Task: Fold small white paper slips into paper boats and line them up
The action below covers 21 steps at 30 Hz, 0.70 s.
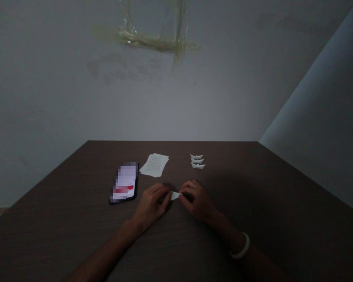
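Observation:
Between my two hands is a small folded piece of white paper [175, 195], pinched from both sides just over the table. My left hand [153, 199] is closed, thumb and forefinger on the paper's left end. On the right end, my right hand [197, 199] grips a pointed tip in the same way; a pale beaded bracelet [241, 247] circles that wrist. The fingers cover both ends of the paper. Beyond my right hand, 3 small white paper boats [197, 161] stand in a row, one behind another.
A stack of printed paper sheets [154, 165] lies beyond my left hand. Left of that hand, a phone [124, 182] with a lit, blurred screen rests on the dark brown table [61, 203]. A grey wall [211, 109] with yellowed tape [153, 42] rises behind the table's far edge.

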{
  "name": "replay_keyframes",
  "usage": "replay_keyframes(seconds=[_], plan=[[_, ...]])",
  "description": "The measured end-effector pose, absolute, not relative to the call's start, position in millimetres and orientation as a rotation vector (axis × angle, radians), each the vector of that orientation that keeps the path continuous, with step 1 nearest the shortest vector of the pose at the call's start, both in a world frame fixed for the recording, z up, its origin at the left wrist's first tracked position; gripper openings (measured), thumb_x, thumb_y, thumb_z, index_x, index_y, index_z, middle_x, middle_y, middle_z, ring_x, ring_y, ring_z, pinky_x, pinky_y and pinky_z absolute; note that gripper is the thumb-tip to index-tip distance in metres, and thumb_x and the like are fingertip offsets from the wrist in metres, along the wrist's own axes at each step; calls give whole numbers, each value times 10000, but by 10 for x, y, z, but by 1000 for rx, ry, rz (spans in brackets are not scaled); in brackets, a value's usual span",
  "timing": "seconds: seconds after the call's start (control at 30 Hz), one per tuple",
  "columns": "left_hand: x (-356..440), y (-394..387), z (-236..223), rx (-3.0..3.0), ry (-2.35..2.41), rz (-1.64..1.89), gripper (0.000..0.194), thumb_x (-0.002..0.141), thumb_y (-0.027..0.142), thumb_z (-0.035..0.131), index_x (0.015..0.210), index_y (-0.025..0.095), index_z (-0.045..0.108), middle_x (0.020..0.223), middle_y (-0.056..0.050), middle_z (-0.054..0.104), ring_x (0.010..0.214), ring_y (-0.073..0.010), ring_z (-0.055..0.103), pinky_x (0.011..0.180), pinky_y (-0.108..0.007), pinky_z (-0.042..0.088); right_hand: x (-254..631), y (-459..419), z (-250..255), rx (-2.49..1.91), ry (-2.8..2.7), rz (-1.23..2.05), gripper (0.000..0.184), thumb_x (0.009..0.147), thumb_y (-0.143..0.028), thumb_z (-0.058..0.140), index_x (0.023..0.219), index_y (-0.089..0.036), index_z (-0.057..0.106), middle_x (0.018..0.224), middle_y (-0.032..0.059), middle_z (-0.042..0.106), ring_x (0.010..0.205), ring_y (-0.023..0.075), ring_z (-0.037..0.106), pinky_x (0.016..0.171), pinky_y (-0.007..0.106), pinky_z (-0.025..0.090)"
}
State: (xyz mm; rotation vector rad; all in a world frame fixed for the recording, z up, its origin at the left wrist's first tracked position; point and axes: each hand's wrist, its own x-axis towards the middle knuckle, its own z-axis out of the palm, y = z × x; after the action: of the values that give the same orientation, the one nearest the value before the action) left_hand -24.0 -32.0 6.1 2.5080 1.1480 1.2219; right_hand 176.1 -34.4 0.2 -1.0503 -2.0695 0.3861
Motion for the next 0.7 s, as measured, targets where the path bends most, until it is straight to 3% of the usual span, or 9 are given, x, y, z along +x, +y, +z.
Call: replay_keyframes(seconds=[0.2, 0.4, 0.7], plan=[[-230, -331, 54, 2537, 1096, 1199, 144, 904, 187, 506, 829, 162, 627, 786, -44, 640, 725, -149, 602, 654, -261, 504, 1768, -365, 34, -1061, -2070, 374, 56, 783, -142, 611, 811, -181, 640, 882, 39, 624, 850, 180, 565, 820, 329, 419], [-230, -336, 73, 2573, 1069, 1204, 141, 908, 176, 501, 845, 154, 624, 790, -50, 640, 726, -151, 596, 651, -258, 497, 1761, -362, 41, -1064, -2053, 379, 45, 821, -181, 605, 792, -181, 639, 874, 39, 626, 838, 175, 564, 817, 323, 414], [-238, -334, 43, 2647, 1001, 1189, 132, 910, 156, 508, 883, 141, 636, 820, -60, 631, 740, -157, 588, 658, -257, 491, 1730, -350, 20, -1141, -1981, 408, 89, 731, -99, 636, 733, -188, 629, 839, 32, 621, 814, 181, 558, 779, 313, 419]])
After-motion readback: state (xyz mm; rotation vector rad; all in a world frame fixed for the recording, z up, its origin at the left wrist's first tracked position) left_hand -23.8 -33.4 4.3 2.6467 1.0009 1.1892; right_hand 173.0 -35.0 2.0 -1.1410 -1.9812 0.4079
